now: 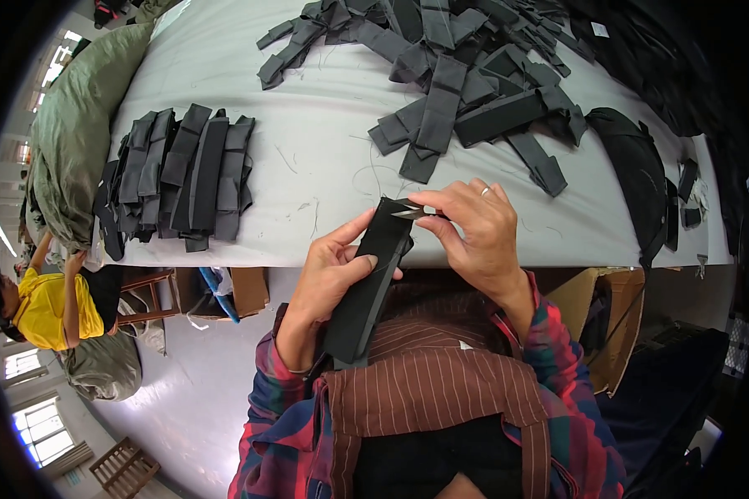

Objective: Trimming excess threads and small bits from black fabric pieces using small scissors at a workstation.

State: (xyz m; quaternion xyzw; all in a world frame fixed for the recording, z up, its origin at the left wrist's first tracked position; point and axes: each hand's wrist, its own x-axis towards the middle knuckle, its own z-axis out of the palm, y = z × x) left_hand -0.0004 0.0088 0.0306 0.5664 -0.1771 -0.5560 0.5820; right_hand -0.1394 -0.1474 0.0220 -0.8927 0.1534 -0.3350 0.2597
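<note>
Pointed metal snips (411,214) at a long black fabric strip (363,301)

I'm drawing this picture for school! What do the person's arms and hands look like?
Both arms wear long checked sleeves in red, dark blue and dull green, reaching down near the wrists. The left hand and the right hand wear no gloves. There is a shiny, silvery ring on one finger of the right hand; no ring shows on the left.

Left hand (329,276) partly hidden behind dark strip (354,312), fabric heap (441,96) cut off from twelve to one o'clock
</note>
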